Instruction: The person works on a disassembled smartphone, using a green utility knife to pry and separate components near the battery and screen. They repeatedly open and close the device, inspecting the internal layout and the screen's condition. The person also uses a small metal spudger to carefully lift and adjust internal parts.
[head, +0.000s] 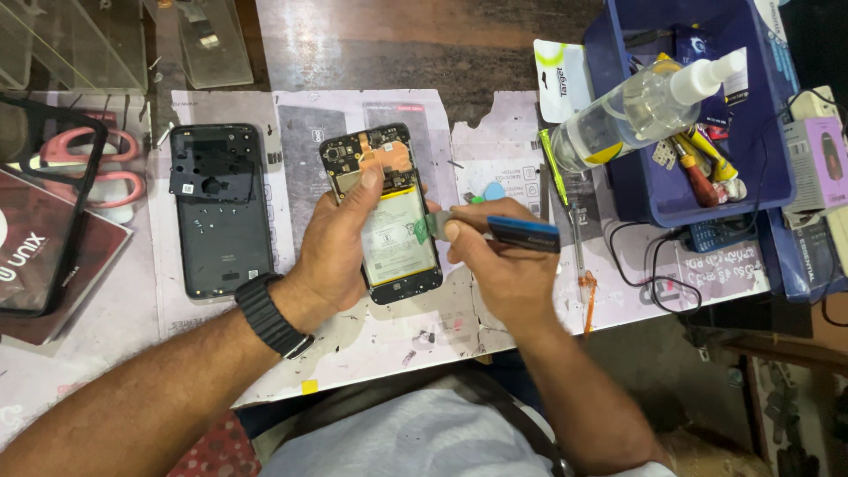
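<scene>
Two bare hands work over a cluttered bench covered with worn, printed paper sheets (371, 344). At the far left lies a pair of pink-handled scissors (93, 168), partly under a black rectangular frame (84, 190). Next along, flat on the paper, is a dark plastic phone back cover (221, 212), inner side up, with a small black plate resting near its top.

Right of it, the left hand (336, 243), a black ribbed watch band (269, 314) on its wrist, is wrapped around an opened smartphone (393, 216) with its back removed. The thumb presses across the upper part, the fingers curl behind the far edge, so the phone is firmly clasped and held just above the bench, its circuit board up top and its pale battery facing upward.

The right hand (499, 261) is closed around a flat metal prying tool with a blue and black handle (495, 228), pinched between thumb and fingers. The tool's thin tip meets the phone's right edge, beside the battery.

Beyond the knuckles a slim yellow-green screwdriver (558, 177) lies on the paper. Further right stands a blue plastic tray (777, 168) holding a clear spray bottle with a white nozzle (645, 106), tilted on its side, and several small hand tools with red and yellow handles. Black cables (645, 265) trail below the tray.
</scene>
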